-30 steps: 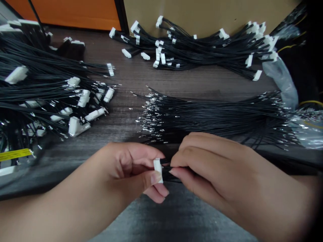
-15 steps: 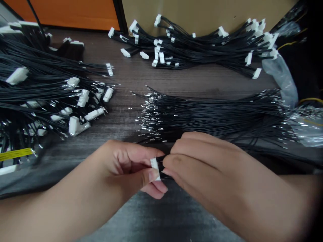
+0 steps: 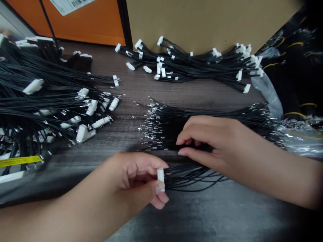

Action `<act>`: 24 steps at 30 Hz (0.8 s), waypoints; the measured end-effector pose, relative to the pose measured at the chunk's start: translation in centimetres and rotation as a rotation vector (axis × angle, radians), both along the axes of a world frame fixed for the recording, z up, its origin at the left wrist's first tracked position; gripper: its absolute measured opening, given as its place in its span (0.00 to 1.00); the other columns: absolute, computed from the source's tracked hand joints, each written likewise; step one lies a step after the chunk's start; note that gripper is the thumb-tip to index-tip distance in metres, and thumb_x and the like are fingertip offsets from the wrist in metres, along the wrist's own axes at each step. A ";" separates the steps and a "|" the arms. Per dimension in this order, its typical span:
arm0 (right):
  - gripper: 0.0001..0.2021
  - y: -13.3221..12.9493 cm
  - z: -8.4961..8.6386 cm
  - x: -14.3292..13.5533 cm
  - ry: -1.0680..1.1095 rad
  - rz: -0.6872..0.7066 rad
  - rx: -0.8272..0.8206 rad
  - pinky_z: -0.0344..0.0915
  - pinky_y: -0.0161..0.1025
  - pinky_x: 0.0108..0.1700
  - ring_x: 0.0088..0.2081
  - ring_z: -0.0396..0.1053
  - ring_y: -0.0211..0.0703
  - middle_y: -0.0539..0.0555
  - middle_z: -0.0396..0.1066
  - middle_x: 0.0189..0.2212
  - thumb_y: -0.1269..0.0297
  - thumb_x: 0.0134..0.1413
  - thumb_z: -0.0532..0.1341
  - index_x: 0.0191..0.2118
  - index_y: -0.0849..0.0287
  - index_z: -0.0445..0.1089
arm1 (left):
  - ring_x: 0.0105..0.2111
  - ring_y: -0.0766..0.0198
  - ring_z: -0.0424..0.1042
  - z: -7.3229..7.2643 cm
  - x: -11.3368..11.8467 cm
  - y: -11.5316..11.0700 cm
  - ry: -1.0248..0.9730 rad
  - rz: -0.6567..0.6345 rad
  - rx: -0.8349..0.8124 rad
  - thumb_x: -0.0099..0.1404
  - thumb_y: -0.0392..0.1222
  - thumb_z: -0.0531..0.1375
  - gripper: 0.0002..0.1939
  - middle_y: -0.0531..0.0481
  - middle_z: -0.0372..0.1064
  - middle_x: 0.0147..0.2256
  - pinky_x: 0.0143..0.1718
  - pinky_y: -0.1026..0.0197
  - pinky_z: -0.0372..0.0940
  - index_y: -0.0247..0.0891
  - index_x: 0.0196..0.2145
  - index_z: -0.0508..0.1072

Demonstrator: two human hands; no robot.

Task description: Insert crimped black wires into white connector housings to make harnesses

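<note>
My left hand (image 3: 141, 178) pinches a white connector housing (image 3: 160, 178) between thumb and fingers. Several black wires (image 3: 186, 179) run out of the housing to the right, passing below my other hand. Over the front edge of a bundle of loose black wires (image 3: 214, 113) hovers my right hand (image 3: 214, 141), with a small gap between thumb and forefinger and nothing visible in it. Silvery crimp terminals (image 3: 152, 124) tip the bundle's left end, just left of those fingertips.
On the left lies a heap of part-wired harnesses (image 3: 50, 101) with white connectors and a yellow strip (image 3: 20, 161). Finished-looking cables (image 3: 196, 64) lie along the back, before a cardboard surface (image 3: 202, 23) and an orange box (image 3: 93, 27). Plastic bags (image 3: 267, 90) of wires are at right.
My right hand has let go of the wires beside the connector and moved up and right to the loose bundle. My left hand keeps hold of the connector. The camera view has shifted slightly.
</note>
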State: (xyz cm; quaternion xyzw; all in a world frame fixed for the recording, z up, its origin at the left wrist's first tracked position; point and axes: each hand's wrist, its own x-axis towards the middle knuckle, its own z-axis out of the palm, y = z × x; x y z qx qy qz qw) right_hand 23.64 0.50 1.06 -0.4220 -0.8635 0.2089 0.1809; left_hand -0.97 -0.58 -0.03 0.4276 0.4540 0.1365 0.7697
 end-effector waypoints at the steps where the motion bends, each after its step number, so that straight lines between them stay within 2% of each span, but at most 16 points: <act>1: 0.06 0.2 -0.3 -0.1 -0.031 0.023 0.017 0.69 0.35 0.36 0.34 0.75 0.38 0.52 0.76 0.37 0.76 0.69 0.64 0.39 0.63 0.79 | 0.27 0.66 0.81 0.0 0.0 0.0 0.004 0.005 -0.012 0.58 0.41 0.71 0.04 0.60 0.80 0.25 0.34 0.68 0.75 0.44 0.31 0.79; 5: 0.13 0.2 -1.1 -0.5 -0.080 0.073 0.094 0.71 0.41 0.38 0.35 0.75 0.44 0.57 0.76 0.36 0.78 0.72 0.59 0.36 0.67 0.79 | 0.28 0.66 0.83 -0.8 -0.4 -0.1 -0.035 0.034 -0.071 0.60 0.38 0.73 0.07 0.60 0.83 0.27 0.35 0.68 0.76 0.44 0.36 0.82; 10: 0.12 -0.2 -1.0 -0.5 -0.075 0.021 0.121 0.72 0.41 0.39 0.35 0.75 0.44 0.56 0.75 0.36 0.78 0.73 0.57 0.38 0.67 0.76 | 0.31 0.66 0.84 -1.8 -1.1 -0.2 -0.153 0.082 -0.133 0.69 0.37 0.72 0.05 0.59 0.84 0.30 0.36 0.67 0.77 0.44 0.43 0.84; 14: 0.11 -0.6 -0.2 -0.2 -0.106 -0.023 0.091 0.68 0.39 0.32 0.31 0.73 0.41 0.53 0.73 0.33 0.77 0.72 0.55 0.38 0.63 0.73 | 0.31 0.66 0.84 -1.5 -1.1 -0.2 -0.175 0.104 -0.140 0.69 0.36 0.73 0.04 0.58 0.84 0.31 0.36 0.68 0.77 0.42 0.42 0.85; 17: 0.09 -1.3 0.9 0.3 -0.080 0.007 -0.012 0.62 0.36 0.27 0.26 0.67 0.36 0.47 0.71 0.31 0.73 0.73 0.55 0.38 0.57 0.69 | 0.32 0.66 0.85 -1.0 -0.9 -0.2 -0.154 0.101 -0.139 0.70 0.34 0.71 0.05 0.60 0.84 0.31 0.38 0.67 0.78 0.43 0.40 0.86; 20: 0.09 -2.3 1.9 1.0 -0.143 0.061 -0.122 0.61 0.37 0.28 0.27 0.67 0.37 0.45 0.71 0.31 0.72 0.73 0.56 0.41 0.52 0.69 | 0.32 0.67 0.85 -0.8 -0.8 -0.1 -0.151 0.108 -0.148 0.71 0.34 0.70 0.05 0.60 0.84 0.30 0.38 0.68 0.78 0.43 0.37 0.86; 24: 0.11 -3.3 2.2 1.7 -0.291 0.079 -0.111 0.62 0.41 0.32 0.31 0.70 0.43 0.48 0.74 0.30 0.75 0.69 0.58 0.41 0.50 0.73 | 0.32 0.67 0.85 -1.0 -0.9 -0.1 -0.167 0.102 -0.156 0.70 0.34 0.71 0.05 0.61 0.85 0.30 0.38 0.68 0.78 0.44 0.37 0.86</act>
